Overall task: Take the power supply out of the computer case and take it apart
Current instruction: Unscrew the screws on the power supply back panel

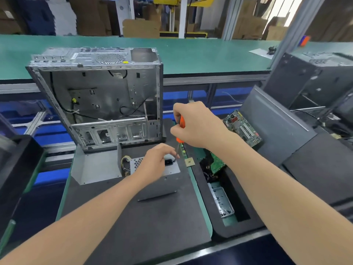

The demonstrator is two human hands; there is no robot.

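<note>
Left hand (154, 159) presses bent fingers (168, 150) down on the power supply (172, 170). Right hand (194, 125) wraps the orange screwdriver (179, 139), tip touching the power supply beside those fingers.

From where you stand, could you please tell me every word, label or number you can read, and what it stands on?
No text here can be read.
Yellow sticker on the rear of the computer case: too small to read.
Markings on the circuit board to the right: too small and blurred to read.
</note>
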